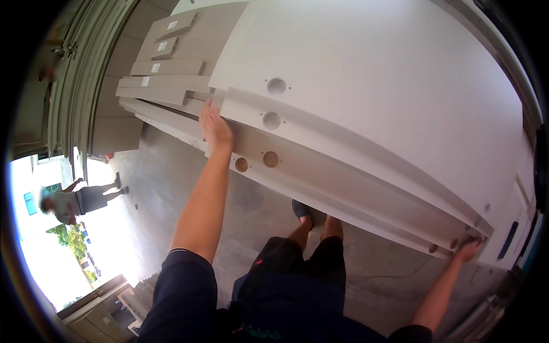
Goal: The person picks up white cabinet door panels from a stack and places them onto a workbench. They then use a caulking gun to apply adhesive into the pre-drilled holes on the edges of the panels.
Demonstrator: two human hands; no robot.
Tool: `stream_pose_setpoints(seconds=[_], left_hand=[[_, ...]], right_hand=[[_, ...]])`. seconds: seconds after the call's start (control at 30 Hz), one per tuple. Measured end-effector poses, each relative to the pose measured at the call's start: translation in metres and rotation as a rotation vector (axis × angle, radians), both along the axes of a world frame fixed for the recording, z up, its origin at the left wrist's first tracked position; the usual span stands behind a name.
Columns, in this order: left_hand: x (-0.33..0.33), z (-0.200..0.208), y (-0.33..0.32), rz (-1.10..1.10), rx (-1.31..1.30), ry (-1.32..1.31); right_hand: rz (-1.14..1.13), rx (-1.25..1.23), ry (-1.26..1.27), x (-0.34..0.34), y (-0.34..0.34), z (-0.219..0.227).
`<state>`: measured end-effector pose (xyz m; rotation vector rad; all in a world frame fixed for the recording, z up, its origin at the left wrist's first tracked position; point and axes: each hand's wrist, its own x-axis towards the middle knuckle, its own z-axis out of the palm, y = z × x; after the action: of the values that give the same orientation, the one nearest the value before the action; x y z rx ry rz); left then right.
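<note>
In front of me, long white panels (pixel 366 180) with round hinge holes lie stacked, their near edges stepped unevenly. My left hand (pixel 217 130) is against the left end of the panels, fingers stretched out and lying along that end. Far to the right, my right hand (pixel 470 250) grips the right corner of a lower white panel, its fingers partly hidden at the edge. A broad white panel (pixel 389 74) lies on top, with two round holes along its left end.
Left of the stack lie grey-beige boards (pixel 166 83) with white labels. More boards (pixel 86 86) stand upright at the far left. Another person (pixel 86 200) stands by the bright opening. Concrete floor (pixel 171 166) lies below, with flat pieces (pixel 480 317) at lower right.
</note>
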<state>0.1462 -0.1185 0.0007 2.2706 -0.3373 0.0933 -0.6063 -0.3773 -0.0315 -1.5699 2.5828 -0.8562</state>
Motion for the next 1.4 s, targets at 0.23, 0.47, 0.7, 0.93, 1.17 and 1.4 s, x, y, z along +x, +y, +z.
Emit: stream_pose_setpoints(seconds=[0.23, 0.47, 0.7, 0.93, 1.17, 1.4], left_hand=[[0.008, -0.008, 0.009, 0.038, -0.053, -0.002], [0.012, -0.009, 0.012, 0.056, -0.191, 0.041], [0.011, 0.010, 0.072, -0.095, -0.144, 0.317], [-0.029, 0.006, 0.144, -0.314, -0.509, 0.957], [-0.053, -0.039, 0.137, -0.350, -0.789, 0.995], [-0.064, -0.050, 0.130, -0.378, -0.730, 0.801]], right_hand=[[-0.064, -0.041, -0.066, -0.002, 0.005, -0.002], [-0.032, -0.102, -0.090, -0.002, 0.001, -0.004], [-0.110, -0.131, -0.803, 0.000, 0.050, 0.000], [0.342, 0.068, -1.466, 0.016, 0.126, 0.001], [0.442, 0.107, -1.476, -0.026, 0.129, -0.026], [0.478, 0.111, -1.259, 0.007, 0.135, -0.016]])
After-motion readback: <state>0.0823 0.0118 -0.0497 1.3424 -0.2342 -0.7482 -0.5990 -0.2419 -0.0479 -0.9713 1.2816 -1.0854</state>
